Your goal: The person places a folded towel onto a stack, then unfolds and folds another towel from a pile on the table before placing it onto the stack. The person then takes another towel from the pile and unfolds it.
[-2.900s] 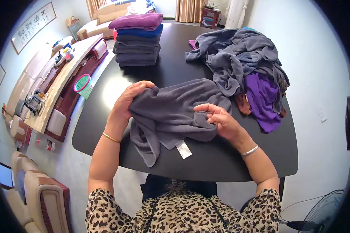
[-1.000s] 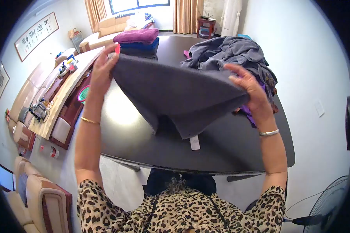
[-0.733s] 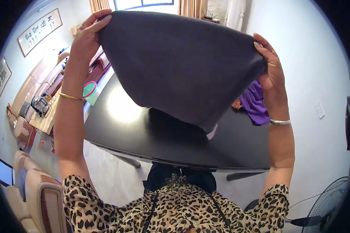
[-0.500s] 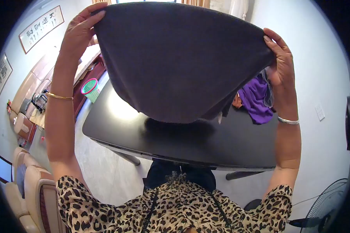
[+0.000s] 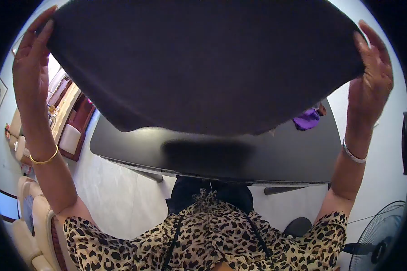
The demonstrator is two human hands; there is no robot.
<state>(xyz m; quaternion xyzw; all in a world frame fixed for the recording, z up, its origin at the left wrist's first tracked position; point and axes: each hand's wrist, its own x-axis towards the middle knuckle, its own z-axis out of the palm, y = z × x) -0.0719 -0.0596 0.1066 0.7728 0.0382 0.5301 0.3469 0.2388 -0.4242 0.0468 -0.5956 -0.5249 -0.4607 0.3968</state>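
Observation:
A large dark grey cloth hangs spread between my two raised hands, its kind not clear. My left hand pinches its upper left corner between thumb and fingers. At the opposite side, my right hand grips the upper right corner the same way. The cloth's top edge runs out of view, and its lower edge sags above the black table. Behind its right side, part of a purple cloth lies on the table; the cloth I hold hides the rest.
Beige armchairs stand at the lower left, and a reddish-brown cabinet is farther back on that side. A black standing fan is at the lower right, near the white wall.
Both hands have moved outward and closer to the camera, pulling the dark cloth wider. It now fills more of the view and covers more of the purple cloth.

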